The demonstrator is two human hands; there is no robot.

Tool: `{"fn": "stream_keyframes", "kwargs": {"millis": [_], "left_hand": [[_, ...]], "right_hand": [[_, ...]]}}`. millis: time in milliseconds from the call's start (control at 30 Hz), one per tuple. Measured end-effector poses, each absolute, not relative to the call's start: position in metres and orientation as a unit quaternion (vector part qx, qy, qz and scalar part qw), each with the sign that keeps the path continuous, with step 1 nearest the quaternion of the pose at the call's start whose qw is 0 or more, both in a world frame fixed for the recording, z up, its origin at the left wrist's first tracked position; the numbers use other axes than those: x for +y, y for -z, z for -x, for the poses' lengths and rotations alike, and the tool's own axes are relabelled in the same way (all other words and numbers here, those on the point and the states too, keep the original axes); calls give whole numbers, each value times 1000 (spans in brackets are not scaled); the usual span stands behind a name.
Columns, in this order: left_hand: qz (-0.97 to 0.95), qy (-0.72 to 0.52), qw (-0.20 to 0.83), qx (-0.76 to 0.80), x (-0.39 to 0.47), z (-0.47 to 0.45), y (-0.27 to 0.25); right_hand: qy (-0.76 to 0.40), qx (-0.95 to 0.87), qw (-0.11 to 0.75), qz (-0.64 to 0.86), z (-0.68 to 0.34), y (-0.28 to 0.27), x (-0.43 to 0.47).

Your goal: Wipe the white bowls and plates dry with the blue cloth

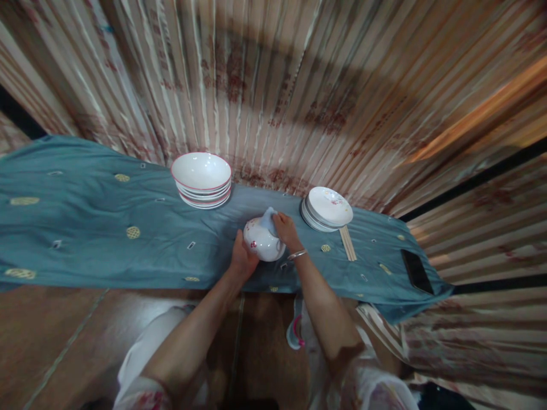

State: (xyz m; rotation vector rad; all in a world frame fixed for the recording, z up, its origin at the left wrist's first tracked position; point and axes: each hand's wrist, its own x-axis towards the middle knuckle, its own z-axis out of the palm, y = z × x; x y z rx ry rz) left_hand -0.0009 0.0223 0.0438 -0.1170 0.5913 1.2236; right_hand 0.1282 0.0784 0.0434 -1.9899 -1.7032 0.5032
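Over the middle of the table, my left hand (244, 257) grips the left side of a rounded white ceramic vessel (265, 248) with small red flower prints. Whether it is a bowl or a pot, I cannot tell; a curved ridge shows on its right side. My right hand (285, 229), wearing a silver bangle, is closed on a light blue cloth (268, 219) pressed against the upper part of the vessel. The fingers of my left hand are partly hidden behind the vessel.
White bowls with red rims (204, 176) stand stacked at the back left. To the right are stacked flowered plates (329, 206), with wooden chopsticks (348, 244) beside them. A black phone (416, 271) lies near the right end of the teal tablecloth (94, 228). Behind hangs a patterned curtain (265, 85).
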Motion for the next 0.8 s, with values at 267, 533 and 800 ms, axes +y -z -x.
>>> {"fn": "stream_keyframes", "kwargs": {"millis": [267, 533, 800], "left_hand": [[54, -570, 775, 267, 25, 2, -36], [43, -558, 778, 286, 23, 4, -36], [48, -562, 773, 291, 23, 1, -38]], "right_hand": [[-236, -544, 394, 703, -134, -22, 65], [-214, -506, 412, 726, -128, -16, 41], [-135, -540, 359, 749, -125, 7, 22]]}}
